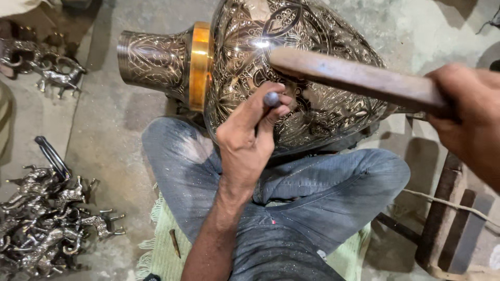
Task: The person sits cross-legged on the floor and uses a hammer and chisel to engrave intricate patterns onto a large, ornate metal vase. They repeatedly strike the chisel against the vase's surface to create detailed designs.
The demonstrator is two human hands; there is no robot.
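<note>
I sit cross-legged on a pale green woven mat (161, 244) in faded blue jeans (323, 187), with a large engraved silver-coloured metal vase (323, 67) lying on its side across my lap, its neck pointing to nine o'clock past a plain polished brass band (200, 65). My left hand (245, 140) is closed tight around a short steel chisel (271, 99), only its rounded grey head showing above my fingers, the tip pressed against the vase's belly near the picture's centre. My right hand (469, 114), at three o'clock, is clenched around the handle of a long brown wooden mallet (354, 78), which reaches in toward twelve o'clock, poised just above and beside the chisel head, not touching it. As far as I can judge, the engraving is well along: fine leaf and petal patterns already cover the neck and all the visible body, so what remains looks like detail work around the chisel point; the underside is hidden. At eight o'clock lies a heap of small silver-coloured animal figurines (47, 224), more at ten o'clock, and a small brown spare punch (174, 243) rests on the mat.
</note>
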